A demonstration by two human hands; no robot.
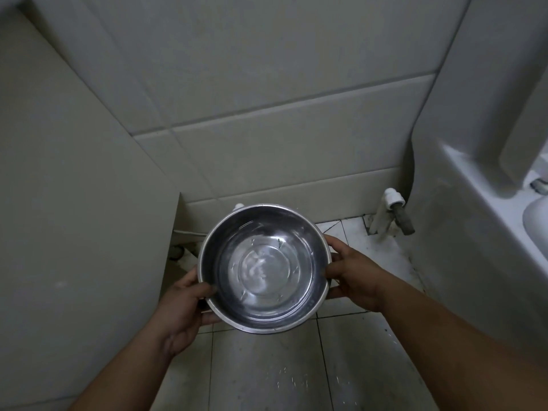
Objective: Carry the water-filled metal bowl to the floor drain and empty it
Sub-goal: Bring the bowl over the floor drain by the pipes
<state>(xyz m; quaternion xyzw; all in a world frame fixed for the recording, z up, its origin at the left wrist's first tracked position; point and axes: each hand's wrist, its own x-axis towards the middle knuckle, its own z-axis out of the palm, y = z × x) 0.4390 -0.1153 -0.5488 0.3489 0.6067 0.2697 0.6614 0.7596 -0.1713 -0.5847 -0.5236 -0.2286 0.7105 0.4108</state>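
A round metal bowl (264, 268) with clear water in it is held level above a tiled floor, roughly in the middle of the view. My left hand (184, 304) grips its left rim, thumb over the edge. My right hand (353, 277) holds the right rim in the same way. No floor drain shows; the bowl covers the floor directly beneath it.
A tiled wall (267, 143) stands straight ahead, and a large pale panel (74, 218) closes off the left. A white sink unit (489, 203) fills the right side. White pipe fittings (388, 212) rise from the floor by the wall. Light floor tiles (267, 375) lie below.
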